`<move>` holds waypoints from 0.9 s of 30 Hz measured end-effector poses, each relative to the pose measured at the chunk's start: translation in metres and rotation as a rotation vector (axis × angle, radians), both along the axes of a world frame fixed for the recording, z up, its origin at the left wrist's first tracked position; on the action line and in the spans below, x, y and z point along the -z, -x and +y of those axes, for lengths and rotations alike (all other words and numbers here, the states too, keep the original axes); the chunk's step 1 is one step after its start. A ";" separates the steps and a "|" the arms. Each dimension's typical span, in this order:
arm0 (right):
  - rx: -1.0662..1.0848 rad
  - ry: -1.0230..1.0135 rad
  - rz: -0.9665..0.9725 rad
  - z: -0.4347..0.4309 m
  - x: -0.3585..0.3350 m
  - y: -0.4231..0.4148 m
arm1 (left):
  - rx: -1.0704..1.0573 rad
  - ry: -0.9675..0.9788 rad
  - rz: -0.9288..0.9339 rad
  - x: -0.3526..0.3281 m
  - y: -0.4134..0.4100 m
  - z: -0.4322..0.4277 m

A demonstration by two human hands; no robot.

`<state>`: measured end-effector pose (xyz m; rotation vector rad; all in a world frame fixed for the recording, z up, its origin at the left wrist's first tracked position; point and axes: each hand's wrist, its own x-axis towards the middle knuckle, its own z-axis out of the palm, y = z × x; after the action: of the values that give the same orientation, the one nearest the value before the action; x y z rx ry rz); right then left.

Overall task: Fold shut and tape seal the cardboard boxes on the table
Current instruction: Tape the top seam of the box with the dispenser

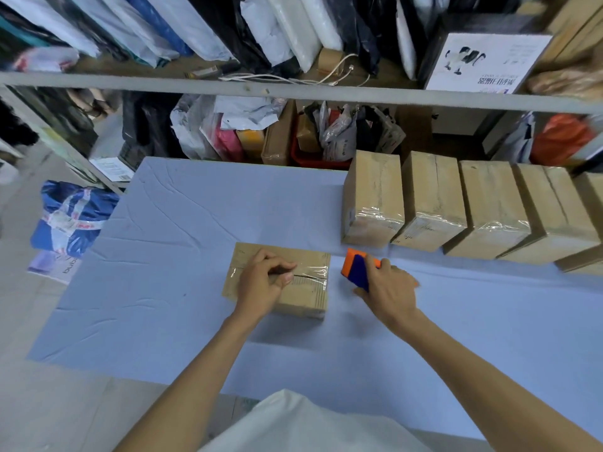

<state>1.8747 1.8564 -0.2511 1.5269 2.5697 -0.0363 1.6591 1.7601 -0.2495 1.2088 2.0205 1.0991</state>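
A small cardboard box [306, 295] lies flat in the middle of the table, its flaps folded down and a strip of clear tape across the top seam. My left hand [264, 282] rests on the box top, fingers curled, pressing along the seam. Just right of the box, my right hand [388, 288] grips an orange and blue tape dispenser [357, 267], held low over the table. A row of several taped cardboard boxes [430, 203] stands on edge at the back right of the table.
The table wears a light blue cloth [182, 256]. Behind it a metal shelf [293, 93] holds bags, parcels and a red crate [313, 161]. A blue plastic bag [71, 216] lies on the floor to the left.
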 end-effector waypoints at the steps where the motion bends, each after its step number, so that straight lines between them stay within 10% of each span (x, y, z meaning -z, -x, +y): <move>1: 0.010 -0.034 0.009 0.002 0.006 0.000 | 0.007 0.001 0.000 0.000 0.001 0.000; 13: 0.239 0.240 0.234 -0.029 0.057 0.019 | 0.097 0.010 0.147 0.006 0.005 -0.011; 20: 0.068 -0.112 0.474 -0.040 -0.002 0.049 | 0.099 -0.033 0.156 0.007 0.006 -0.011; 23: 0.348 0.273 0.637 -0.048 -0.001 0.067 | 0.077 -0.067 0.178 0.011 0.003 -0.012; 27: 0.592 0.287 0.756 -0.054 0.004 0.079 | 0.073 -0.122 0.262 0.013 0.000 -0.014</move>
<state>1.7961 1.8021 -0.2547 2.3989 2.2501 -1.1895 1.6591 1.7462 -0.2623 1.5466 2.1053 1.0897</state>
